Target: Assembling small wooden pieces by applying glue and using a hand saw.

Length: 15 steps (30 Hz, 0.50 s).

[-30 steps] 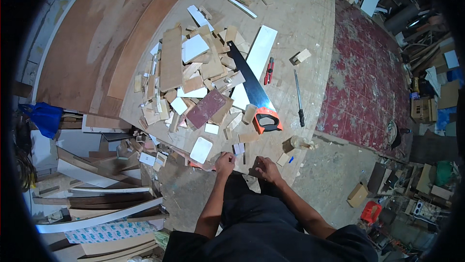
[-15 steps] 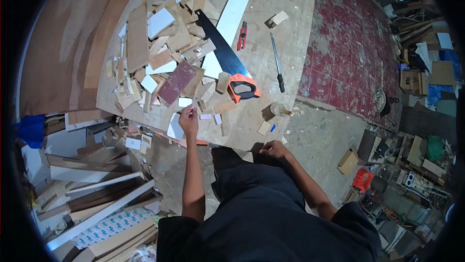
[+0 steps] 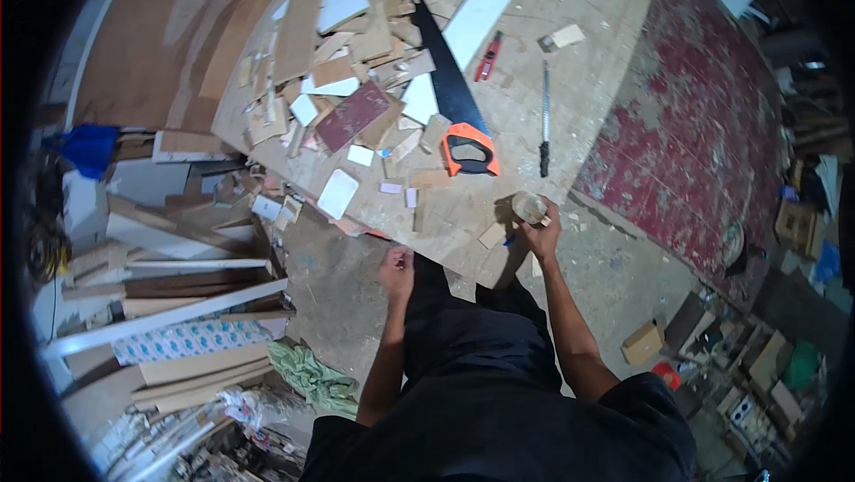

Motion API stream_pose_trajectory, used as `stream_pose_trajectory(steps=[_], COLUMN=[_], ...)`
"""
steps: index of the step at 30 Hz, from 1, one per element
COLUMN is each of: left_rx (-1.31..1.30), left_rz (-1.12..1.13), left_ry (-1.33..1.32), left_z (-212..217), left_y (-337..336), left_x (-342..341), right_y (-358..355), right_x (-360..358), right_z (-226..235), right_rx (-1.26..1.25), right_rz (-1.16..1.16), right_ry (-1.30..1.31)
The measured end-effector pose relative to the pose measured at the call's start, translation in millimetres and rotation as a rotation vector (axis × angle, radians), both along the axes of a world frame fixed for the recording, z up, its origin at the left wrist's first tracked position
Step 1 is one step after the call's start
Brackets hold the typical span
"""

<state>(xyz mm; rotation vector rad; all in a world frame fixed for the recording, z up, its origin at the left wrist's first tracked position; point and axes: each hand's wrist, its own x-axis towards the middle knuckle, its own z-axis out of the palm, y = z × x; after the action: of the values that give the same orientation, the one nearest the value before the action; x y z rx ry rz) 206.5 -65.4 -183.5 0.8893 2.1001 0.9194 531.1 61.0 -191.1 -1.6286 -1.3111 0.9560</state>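
My right hand is at the table's near right corner, its fingers closed around the side of a small round, pale container. What is inside the container is hard to make out. Just off the table's near edge hangs my left hand, fingers curled in; whatever they may hold is hidden. A blue piece and a small wood block lie beside the container. Farther up rests a handsaw with an orange and black handle. A thin rod-like tool with a black handle lies right of it.
Left of the saw spreads a heap of wood offcuts. A red utility knife lies beside a long white board. Stacked boards crowd the floor at left; a cardboard box and scrap lie at right.
My right hand has come up from beside my body and taken hold of the round container. The left hand has drawn back from the offcuts to off the table's edge. The view has shifted.
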Motion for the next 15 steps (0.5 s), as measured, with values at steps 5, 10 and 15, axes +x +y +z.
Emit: stream_pose_trajectory(steps=[5,10,15], left_rx=[0.067,0.065,0.017], left_rz=[0.065,0.048,0.085], left_ry=[-0.053,0.028,-0.075], left_z=[11.1,12.7,12.8], left_y=[-4.2,-25.8,-33.5], left_x=[18.0,3.2,-29.4], right_y=[4.4,69.9,192.7], right_x=[1.0,3.1,-19.2], right_z=[-6.3,-21.2,-24.1], right_rx=[0.115,0.133,0.238], right_rz=[0.038,0.03,-0.064], right_ry=[-0.015,0.181,-0.001])
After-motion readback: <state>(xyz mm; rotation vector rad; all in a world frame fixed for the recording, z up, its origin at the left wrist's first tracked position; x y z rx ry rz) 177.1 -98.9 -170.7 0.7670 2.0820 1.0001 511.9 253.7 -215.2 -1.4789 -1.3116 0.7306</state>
